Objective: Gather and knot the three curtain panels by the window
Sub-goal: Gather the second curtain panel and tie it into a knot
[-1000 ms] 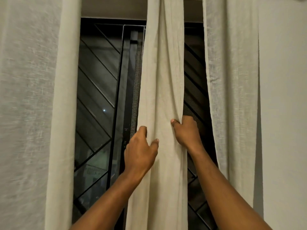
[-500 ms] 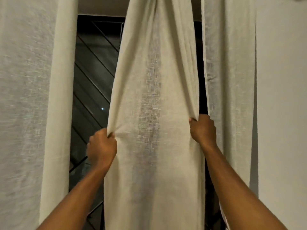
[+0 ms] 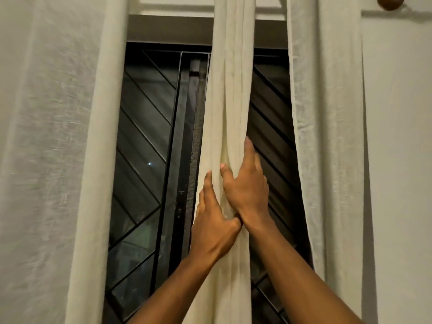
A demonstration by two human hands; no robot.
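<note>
Against the dark barred window [image 3: 149, 127], the middle panel [image 3: 230, 101] hangs bunched into a narrow rope, likely so it can be knotted. On it the left hand [image 3: 214, 228] and right hand [image 3: 246, 190] touch, fingers wrapped round its edges and thumbs pressed in front, clamping the folds. Either side, the left panel [image 3: 98, 136] and right panel [image 3: 327, 113] hang loose and well apart, leaving open gaps for looping.
</note>
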